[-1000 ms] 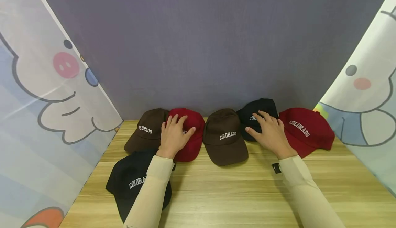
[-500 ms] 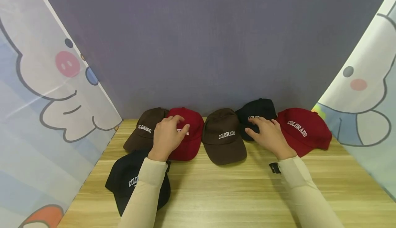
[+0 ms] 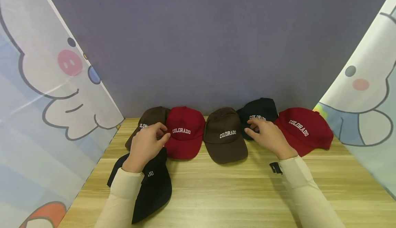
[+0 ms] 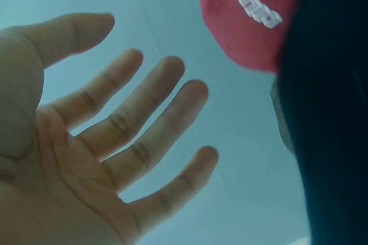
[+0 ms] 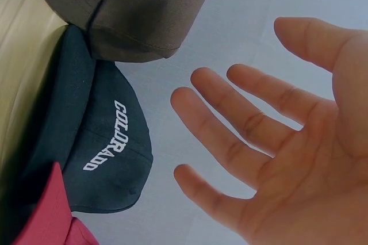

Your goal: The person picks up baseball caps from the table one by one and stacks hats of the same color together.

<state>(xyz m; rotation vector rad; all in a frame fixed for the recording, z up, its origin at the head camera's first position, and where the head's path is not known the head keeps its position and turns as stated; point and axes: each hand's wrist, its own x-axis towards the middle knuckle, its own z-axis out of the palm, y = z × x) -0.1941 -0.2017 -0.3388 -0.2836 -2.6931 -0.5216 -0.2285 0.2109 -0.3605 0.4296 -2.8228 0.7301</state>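
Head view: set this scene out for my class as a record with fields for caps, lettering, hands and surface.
Back row, left to right: dark brown cloth cap, crimson cloth cap, second brown cap, black cloth cap, second crimson cap
Front left: second black cap, partly hidden by the cream left sleeve
Lettering: white COLORADO, partly covered on the leftmost and front caps
Left hand: holds nothing
Right hand: holds nothing; near the black cloth cap
Surface: light wood-grain table
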